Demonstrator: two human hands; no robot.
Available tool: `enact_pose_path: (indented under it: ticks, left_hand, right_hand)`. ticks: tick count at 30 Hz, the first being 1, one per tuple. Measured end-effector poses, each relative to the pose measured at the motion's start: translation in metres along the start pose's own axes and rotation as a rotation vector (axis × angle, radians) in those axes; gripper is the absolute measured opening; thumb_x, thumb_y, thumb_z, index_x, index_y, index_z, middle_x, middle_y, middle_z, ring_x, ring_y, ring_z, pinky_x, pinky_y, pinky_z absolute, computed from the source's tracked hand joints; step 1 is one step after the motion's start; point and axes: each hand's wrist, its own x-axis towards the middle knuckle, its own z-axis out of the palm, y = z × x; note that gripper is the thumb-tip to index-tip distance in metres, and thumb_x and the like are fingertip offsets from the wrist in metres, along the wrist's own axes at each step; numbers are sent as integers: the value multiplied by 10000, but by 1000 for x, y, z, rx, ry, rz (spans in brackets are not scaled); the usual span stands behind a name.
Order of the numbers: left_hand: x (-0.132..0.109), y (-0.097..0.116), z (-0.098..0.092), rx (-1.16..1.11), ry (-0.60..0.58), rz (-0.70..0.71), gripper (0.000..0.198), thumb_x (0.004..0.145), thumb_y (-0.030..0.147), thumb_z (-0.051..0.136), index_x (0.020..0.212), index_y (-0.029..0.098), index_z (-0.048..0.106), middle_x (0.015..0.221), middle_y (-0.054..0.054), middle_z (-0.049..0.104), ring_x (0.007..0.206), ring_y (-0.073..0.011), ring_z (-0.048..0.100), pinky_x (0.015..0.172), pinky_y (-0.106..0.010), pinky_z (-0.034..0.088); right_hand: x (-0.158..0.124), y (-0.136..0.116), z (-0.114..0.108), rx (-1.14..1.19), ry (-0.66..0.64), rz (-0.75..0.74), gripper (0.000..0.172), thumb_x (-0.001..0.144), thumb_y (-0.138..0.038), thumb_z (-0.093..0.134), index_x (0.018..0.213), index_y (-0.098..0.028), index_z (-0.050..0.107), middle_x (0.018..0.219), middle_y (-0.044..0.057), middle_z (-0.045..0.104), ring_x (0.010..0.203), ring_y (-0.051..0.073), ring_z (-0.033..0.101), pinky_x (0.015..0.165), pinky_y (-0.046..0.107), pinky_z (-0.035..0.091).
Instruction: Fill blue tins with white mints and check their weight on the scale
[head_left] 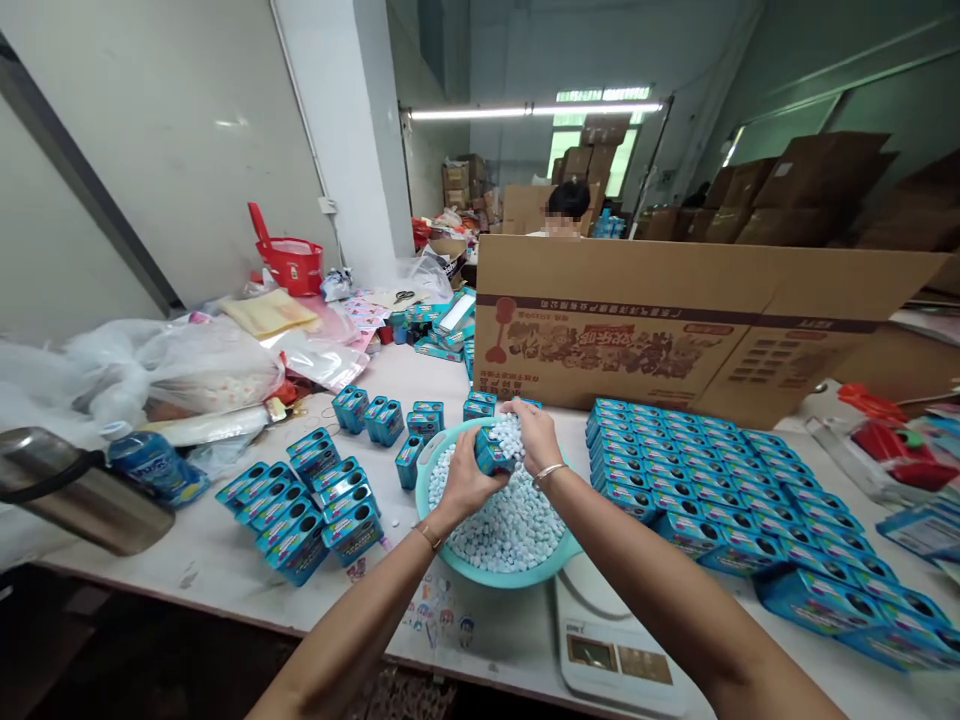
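The fingers [482,468] of the left hand [463,487] are curled shut around a small blue box [493,452] and grip it from below and from the side. The fingers [516,412] of the right hand [534,434] bend down over the box's far upper end and touch it. Whether they pinch it or only rest on it cannot be told.

The box is held tilted, just above a heap of white pellets [510,520]. The hands cover too much of it to tell its long axis or which way its opening faces, and its label is too small to read.

Directly under the fingers, the pellets fill a teal bowl [424,478]. The bowl stands on a white scale [611,650], whose small marking nearest the person is illegible.

To the left of the fingers, more blue boxes [315,500] lie in loose clusters on the surface [225,560], their round holes facing up. To the right of the fingers are tight rows of the same boxes [750,500].

Beyond the fingers stands an open cardboard carton [675,330] with a dark printed band and cartoon artwork. Its lettering cannot be made out. A person [568,205] sits behind the carton.

Far left of the fingers lie a steel flask [75,490], clear plastic bags [172,365] and a red basket [291,264].
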Motion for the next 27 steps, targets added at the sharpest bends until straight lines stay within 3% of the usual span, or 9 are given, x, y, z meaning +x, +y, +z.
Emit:
enact_pose_path:
  ticks: [16, 27]
  left_hand:
    - [0, -2, 5, -93, 6, -29, 714, 541, 136, 790, 1202, 199, 528, 1182, -65, 603, 1147, -285, 577, 1033, -447, 440]
    - [4, -2, -2, -193, -33, -127, 706, 518, 157, 804, 1175, 189, 548, 1127, -56, 644, 1072, -274, 622, 981, -464, 479]
  right_hand:
    - [7, -6, 0, -122, -149, 26, 565, 748, -748, 585, 595, -212, 680, 715, 103, 750, 805, 273, 711, 850, 416, 539]
    - [-3, -10, -8, -267, -332, -11, 687, 665, -869, 553, 701, -216, 763, 891, 99, 777, 1028, 297, 680, 1015, 433, 446]
